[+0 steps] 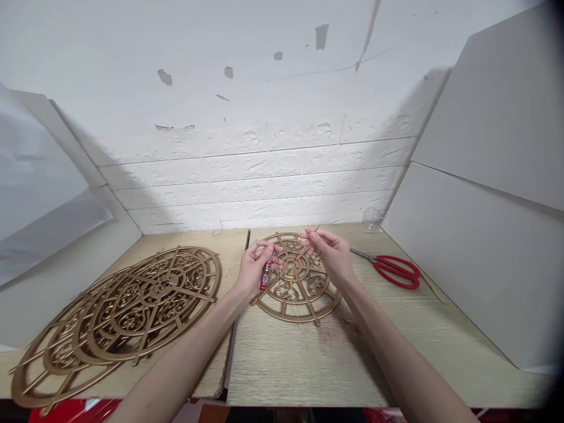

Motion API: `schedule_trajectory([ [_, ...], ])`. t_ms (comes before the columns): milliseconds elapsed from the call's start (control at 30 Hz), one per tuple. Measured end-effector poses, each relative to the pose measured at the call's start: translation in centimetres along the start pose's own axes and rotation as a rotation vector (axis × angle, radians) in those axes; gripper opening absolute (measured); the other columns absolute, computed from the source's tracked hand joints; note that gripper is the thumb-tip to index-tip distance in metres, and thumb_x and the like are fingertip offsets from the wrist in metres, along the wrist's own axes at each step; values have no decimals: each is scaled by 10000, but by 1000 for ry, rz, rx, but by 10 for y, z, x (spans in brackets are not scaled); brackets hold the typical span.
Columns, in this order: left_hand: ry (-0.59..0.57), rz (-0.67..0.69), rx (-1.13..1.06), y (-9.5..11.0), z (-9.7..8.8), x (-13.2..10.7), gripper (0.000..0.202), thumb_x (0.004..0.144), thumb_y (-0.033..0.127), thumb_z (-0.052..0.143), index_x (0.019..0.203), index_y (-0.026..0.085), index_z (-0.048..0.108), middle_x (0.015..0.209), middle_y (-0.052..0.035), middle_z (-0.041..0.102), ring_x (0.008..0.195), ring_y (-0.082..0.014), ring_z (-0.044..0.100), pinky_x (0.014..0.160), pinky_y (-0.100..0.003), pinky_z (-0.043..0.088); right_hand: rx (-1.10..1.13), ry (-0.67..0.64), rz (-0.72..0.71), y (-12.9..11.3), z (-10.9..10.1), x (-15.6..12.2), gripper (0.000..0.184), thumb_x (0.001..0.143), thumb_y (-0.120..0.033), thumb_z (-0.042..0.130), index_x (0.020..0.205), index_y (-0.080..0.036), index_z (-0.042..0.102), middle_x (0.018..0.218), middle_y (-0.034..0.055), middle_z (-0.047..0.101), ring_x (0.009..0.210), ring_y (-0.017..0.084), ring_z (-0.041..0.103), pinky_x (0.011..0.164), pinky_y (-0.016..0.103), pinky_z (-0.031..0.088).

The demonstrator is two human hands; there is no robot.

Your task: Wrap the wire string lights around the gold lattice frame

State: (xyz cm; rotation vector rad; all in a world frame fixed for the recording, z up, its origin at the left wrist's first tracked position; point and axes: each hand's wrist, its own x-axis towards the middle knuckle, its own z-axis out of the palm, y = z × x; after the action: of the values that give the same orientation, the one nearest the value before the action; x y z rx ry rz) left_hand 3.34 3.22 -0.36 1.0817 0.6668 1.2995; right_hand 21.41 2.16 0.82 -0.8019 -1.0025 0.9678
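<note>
My left hand [255,264] pinches a thin dark cord [279,270] between thumb and forefinger. A small red printed tag [265,275], narrow and upright, hangs just under those fingers; whether it is tied to the cord I cannot make out. Opposite, the fingers of my right hand [328,247] are closed in a pinch, with a short dark cord end sticking up past the tips. Below both hands a round gold openwork ornament [288,318] lies flat on the table. Across it runs a thin yellow thread [291,288].
On the left, several more gold openwork discs [132,282] lie in an overlapping pile. Red-handled scissors [399,271] rest on the right of the table [273,370]. White panels [476,235] stand at both sides, and a white brick-pattern wall [264,170] closes the back.
</note>
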Motion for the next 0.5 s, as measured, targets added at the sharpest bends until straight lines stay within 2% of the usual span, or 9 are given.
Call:
schedule_trajectory([
  [100, 54, -5, -31, 1, -2, 2, 342, 649, 345, 823, 813, 149, 597, 858, -69, 725, 572, -130, 648, 569, -260, 552, -20, -13, 11, 0, -4, 2, 385, 646, -447, 814, 908, -175, 743, 834, 63, 742, 690, 171, 662, 555, 268, 493],
  [233, 169, -44, -130, -3, -9, 9, 268, 691, 255, 802, 814, 138, 595, 826, -69, 720, 581, -124, 654, 582, -244, 557, -71, -94, 94, 0, 0, -1, 419, 641, -431, 816, 947, -162, 720, 789, 62, 740, 643, 159, 659, 460, 219, 406],
  [367, 348, -146, -255, -7, -18, 18, 161, 761, 137, 736, 781, 132, 576, 797, -76, 713, 558, -98, 644, 578, -206, 550, -53, -62, 123, 2, 4, -6, 365, 633, -434, 821, 827, -164, 672, 769, 64, 740, 595, 147, 649, 400, 184, 333],
  [500, 365, -177, -280, -7, -22, 21, 146, 776, 102, 711, 782, 135, 568, 807, -82, 715, 557, -96, 641, 575, -204, 552, -76, -54, 67, 0, 5, -4, 339, 681, -479, 776, 789, -172, 676, 834, 72, 738, 589, 141, 637, 374, 185, 300],
])
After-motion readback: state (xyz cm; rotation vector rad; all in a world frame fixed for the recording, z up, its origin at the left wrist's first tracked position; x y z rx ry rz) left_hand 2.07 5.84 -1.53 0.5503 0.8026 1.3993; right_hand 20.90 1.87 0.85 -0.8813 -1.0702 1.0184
